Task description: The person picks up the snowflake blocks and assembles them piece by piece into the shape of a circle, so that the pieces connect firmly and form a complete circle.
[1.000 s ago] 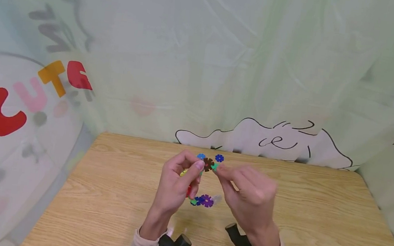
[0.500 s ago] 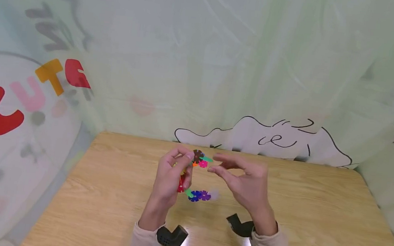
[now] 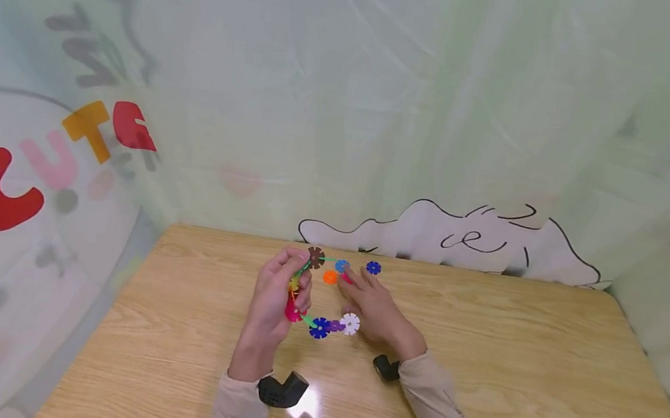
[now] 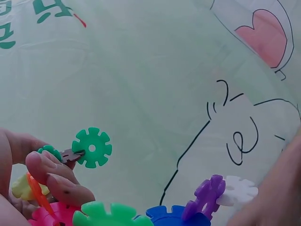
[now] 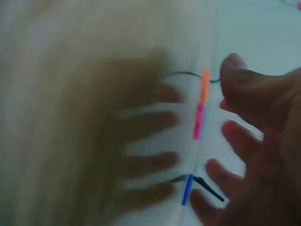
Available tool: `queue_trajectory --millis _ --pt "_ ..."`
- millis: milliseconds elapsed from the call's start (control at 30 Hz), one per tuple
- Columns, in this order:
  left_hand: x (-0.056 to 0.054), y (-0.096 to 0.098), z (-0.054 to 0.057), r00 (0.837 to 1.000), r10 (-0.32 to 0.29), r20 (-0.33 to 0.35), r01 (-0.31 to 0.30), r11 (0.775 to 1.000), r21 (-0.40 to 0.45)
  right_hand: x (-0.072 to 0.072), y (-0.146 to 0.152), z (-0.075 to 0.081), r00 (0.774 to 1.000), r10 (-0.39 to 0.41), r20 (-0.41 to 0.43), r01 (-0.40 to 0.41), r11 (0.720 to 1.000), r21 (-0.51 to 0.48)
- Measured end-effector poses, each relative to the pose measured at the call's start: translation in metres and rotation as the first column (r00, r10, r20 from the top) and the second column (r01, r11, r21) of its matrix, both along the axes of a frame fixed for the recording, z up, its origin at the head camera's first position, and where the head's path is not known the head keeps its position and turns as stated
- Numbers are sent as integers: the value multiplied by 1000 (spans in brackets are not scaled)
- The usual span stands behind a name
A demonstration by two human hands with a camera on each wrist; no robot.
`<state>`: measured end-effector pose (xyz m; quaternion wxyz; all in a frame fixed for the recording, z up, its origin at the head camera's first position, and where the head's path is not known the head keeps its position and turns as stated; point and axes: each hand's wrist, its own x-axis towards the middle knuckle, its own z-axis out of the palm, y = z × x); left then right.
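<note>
My left hand (image 3: pixel 277 288) grips a chain of slotted plastic snowflake discs in its curled fingers. At the chain's top end a brown disc (image 3: pixel 315 257) carries a green disc (image 4: pixel 92 147), shown face-on in the left wrist view. Below the fingers hang a pink disc (image 3: pixel 296 310), a light green disc (image 4: pixel 113 215), a blue disc (image 3: pixel 319 328), a purple disc (image 4: pixel 207 195) and a white disc (image 3: pixel 350 324). My right hand (image 3: pixel 378 309) reaches low over the table with fingers spread, holding nothing, its fingertips by a loose pink disc (image 5: pixel 199 122) and a light blue disc (image 3: pixel 342 265).
Loose on the wooden table (image 3: pixel 509 363) lie an orange disc (image 3: pixel 330 277) and a dark blue disc (image 3: pixel 374 267), near the back edge. A printed curtain (image 3: pixel 383 105) hangs behind the table. Black camera mounts (image 3: pixel 283 389) stick out from both wrists.
My right hand has let go of the green disc, now on the brown one, and moved down to the loose discs. My left hand has shifted left with the chain.
</note>
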<state>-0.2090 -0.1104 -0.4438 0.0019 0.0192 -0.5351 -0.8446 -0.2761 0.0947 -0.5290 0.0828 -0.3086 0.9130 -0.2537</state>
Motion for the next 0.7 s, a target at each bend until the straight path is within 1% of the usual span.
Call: queue_trajectory --millis 67,167,233,300,400,500,600,700 --pt "0 2 0 1000 -15 3 15 1000 -2 3 -3 0 1000 -5 23 4 998 69" --pt "0 5 0 1000 -24 10 24 1000 0 6 -5 5 998 -66 -10 66 994 92" --pt "0 6 0 1000 -27 11 27 1000 3 6 -4 7 990 -133 -45 135 989 61" --pt "1 7 -1 999 -30 15 29 1000 5 6 -3 7 978 -196 -78 198 980 21" --pt "1 8 0 999 -34 14 34 999 5 3 -1 3 960 -270 -78 270 963 -11" --pt "2 10 1 999 -37 21 37 999 6 2 0 -1 955 -289 -70 289 957 -6" --pt "2 11 1 999 -43 29 43 999 5 1 0 -2 957 -284 -58 284 959 0" --pt "2 12 1 998 -50 32 50 999 1 1 2 -1 955 -297 -8 297 955 -2"
